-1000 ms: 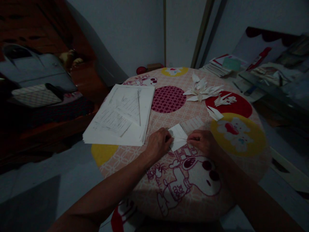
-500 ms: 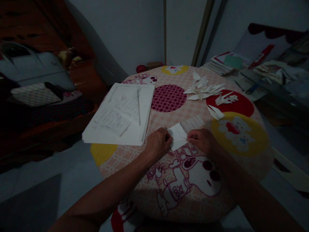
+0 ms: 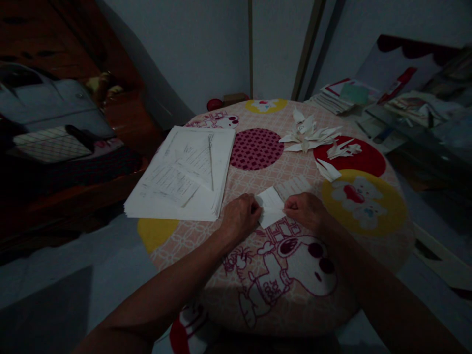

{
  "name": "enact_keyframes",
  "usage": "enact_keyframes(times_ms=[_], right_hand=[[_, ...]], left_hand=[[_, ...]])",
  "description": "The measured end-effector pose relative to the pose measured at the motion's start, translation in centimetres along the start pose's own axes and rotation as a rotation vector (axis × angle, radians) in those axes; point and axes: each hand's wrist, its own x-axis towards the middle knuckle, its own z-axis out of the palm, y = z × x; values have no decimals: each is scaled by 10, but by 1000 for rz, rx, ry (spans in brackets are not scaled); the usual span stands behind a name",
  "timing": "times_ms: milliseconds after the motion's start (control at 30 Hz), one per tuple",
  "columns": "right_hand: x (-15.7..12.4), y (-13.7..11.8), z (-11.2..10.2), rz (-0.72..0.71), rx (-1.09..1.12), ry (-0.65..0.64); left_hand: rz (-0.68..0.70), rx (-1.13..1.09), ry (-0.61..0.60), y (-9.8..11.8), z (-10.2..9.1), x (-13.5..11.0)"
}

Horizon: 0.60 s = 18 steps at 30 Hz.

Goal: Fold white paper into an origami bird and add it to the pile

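Note:
A small folded piece of white paper (image 3: 271,202) lies near the middle of the round table, between my two hands. My left hand (image 3: 241,214) pinches its left edge with curled fingers. At the opposite edge, my right hand (image 3: 304,210) grips the paper between thumb and fingers. Creases run across the paper, and part of its edges is hidden by my fingers. Just beyond it, a pale lined patch (image 3: 293,188) shows flat on the cloth; I cannot tell whether it is paper or print.
A stack of written paper sheets (image 3: 147,199), with folded pieces on top, lies at left. Folded paper cranes (image 3: 308,135) are heaped at the back right, one paper piece (image 3: 328,170) closer. A patterned cloth (image 3: 206,305) covers the table. A glass shelf (image 3: 424,128) stands at right.
The view has shifted very slightly. Both hands keep their hold on the paper, with hardly any visible movement.

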Motion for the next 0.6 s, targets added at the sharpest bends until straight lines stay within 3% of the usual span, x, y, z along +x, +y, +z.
enact_keyframes(times_ms=[300,367,433,500,600], right_hand=[[4,-2,-3,55,-26,-48],[4,-3,-4,64,-32,-55],[5,-4,-4,67,-34,-49],[5,-4,-4,66,-27,-50],[6,-6,-6,63,-26,-64]], left_hand=[[84,71,39,0,6,-5],[187,31,129,-4,11,-3],[388,-11,214,-9,18,0],[587,-34,196,-15,25,3],[726,4,101,-20,28,4]])
